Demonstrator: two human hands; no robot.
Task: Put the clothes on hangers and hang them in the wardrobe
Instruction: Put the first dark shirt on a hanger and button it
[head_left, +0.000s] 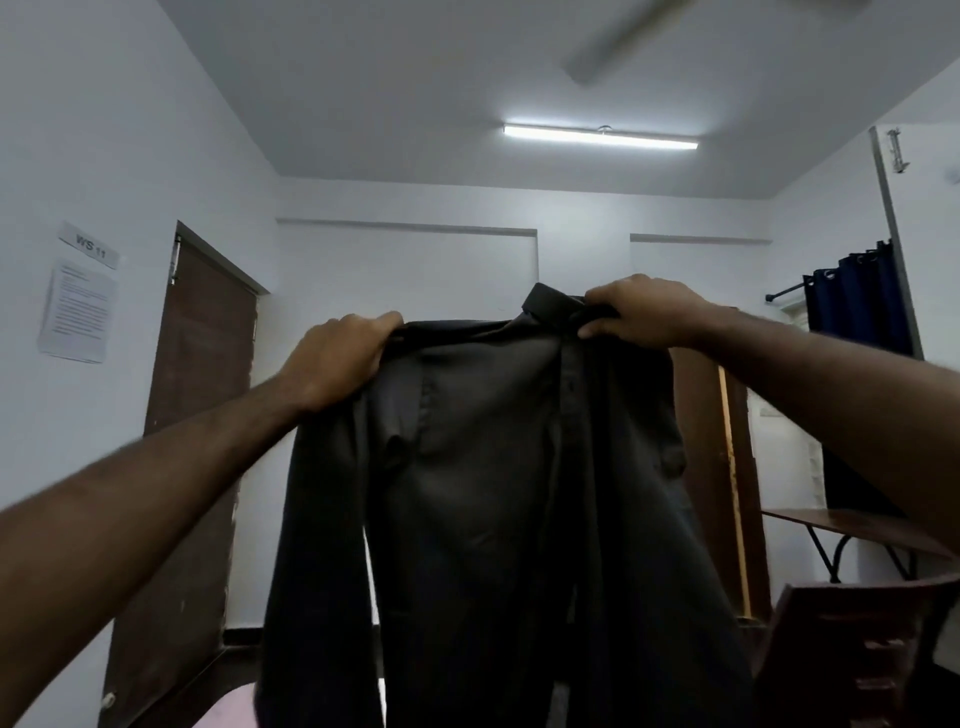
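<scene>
Both hands, left (340, 358) gripping a shoulder and right (641, 314) pinching the collar, are holding the shirt (493, 493) aloft, where an uneven grip risks it slipping.

A dark wooden table (852, 525) on curved black metal legs stands at the right edge of the frame; nothing on its top can be made out.

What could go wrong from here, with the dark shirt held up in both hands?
The left hand grips only the shoulder edge of the shirt, and the right hand the collar; either could slip. No hanger shows, so freeing a hand to fetch one may let the shirt sag or drop.
</scene>
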